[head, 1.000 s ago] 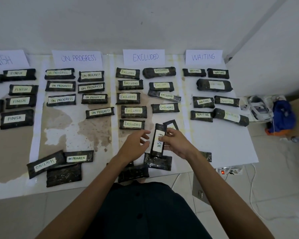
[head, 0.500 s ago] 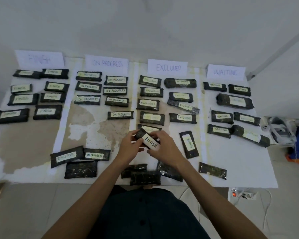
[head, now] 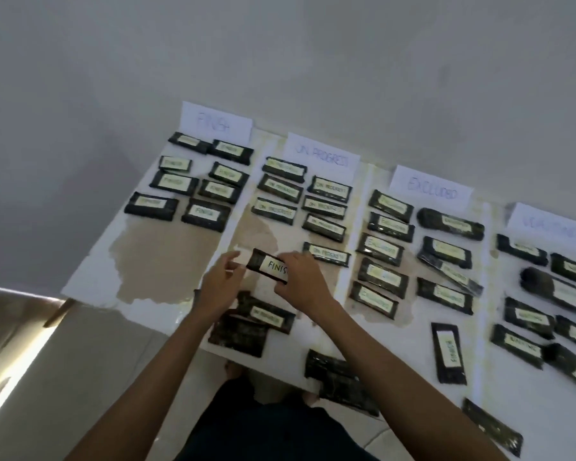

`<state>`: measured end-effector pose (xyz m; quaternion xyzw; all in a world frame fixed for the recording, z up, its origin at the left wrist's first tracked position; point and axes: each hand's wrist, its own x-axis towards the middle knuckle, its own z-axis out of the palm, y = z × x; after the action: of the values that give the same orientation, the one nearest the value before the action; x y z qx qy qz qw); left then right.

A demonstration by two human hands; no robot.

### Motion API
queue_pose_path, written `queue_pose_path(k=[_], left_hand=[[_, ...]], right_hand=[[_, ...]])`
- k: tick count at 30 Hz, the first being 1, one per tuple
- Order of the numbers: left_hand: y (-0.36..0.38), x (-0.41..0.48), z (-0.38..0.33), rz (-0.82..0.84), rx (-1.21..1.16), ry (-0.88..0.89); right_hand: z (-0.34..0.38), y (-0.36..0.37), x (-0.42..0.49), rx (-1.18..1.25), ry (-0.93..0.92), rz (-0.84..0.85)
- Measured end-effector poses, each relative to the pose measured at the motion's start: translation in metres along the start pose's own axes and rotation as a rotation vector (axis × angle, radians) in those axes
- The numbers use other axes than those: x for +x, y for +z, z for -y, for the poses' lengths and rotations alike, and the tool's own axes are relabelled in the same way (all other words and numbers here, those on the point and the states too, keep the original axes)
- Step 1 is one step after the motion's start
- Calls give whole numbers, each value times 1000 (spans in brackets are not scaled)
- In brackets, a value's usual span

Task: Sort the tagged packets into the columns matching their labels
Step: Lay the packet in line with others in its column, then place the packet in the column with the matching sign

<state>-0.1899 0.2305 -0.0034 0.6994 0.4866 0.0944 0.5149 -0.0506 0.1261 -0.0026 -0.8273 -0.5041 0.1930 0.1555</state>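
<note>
We hold the FINISH packet (head: 269, 269) label-up over the tabletop (head: 160, 257), just near of the ON PROGRESS column (head: 325, 207), right hand (head: 301, 281) pinching it, left hand (head: 218, 281) at its left end, grip unclear, probably to read it before carrying it left.

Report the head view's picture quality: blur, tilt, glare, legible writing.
Head view: frame tilted, so the table runs diagonally; motion blur smears most packet tags and the FINISH header; WAITING header is cut by the right edge; the held packet reads FINIS, its end covered by the right hand; a bright glare strip lies on the floor, lower left.
</note>
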Motion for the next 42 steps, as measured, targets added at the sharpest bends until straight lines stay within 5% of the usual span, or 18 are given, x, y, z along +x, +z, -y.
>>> queue_pose_path(k=[5,13,35,42], left_hand=[[-78,51,49,-118,213,39],[-117,101,102,-69,444,27],[-128,93,106,-21,501,133],[-110,39,112,63,521,154]], right_hand=[[61,34,80,50,-52,90],[105,96,159,-76,-132,182],[112,116,150,-17,-143,152],[100,108,72,-231,-182,503]])
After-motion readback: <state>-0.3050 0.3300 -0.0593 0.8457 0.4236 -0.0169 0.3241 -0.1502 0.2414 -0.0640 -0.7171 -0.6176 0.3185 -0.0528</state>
